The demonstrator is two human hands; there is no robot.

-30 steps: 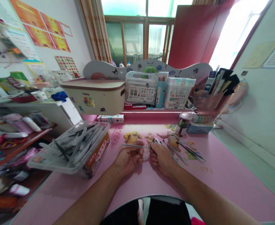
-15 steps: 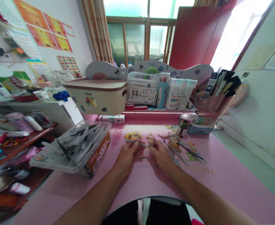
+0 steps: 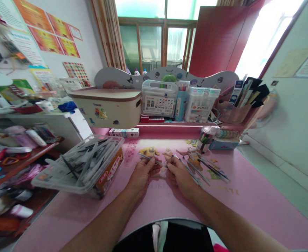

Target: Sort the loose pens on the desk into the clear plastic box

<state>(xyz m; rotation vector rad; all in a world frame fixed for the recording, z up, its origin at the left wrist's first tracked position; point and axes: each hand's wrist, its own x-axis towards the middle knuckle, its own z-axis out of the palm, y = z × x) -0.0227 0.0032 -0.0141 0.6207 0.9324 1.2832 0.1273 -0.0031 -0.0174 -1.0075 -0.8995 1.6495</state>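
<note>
Over the pink desk, my left hand pinches a slim grey pen between thumb and fingers. The pen lies nearly level, its far left end sticking out past the fingers. At its right end the fingers of my right hand close on it; the tip is hidden there. Several thin pens lie loose on the desk beside and beyond my right hand, some partly under it. To the left of my hands, a clear plastic tray heaped with pens rests on a brown printed box.
A cream lidded bin, a clear marker case and another marker box stand on the raised shelf. At the desk's back right are a jar of pens and a blue box. Cluttered shelves flank the left.
The pen's left end has tilted up slightly. Both hands keep nearly the same place and hold; the view has shifted a little.
</note>
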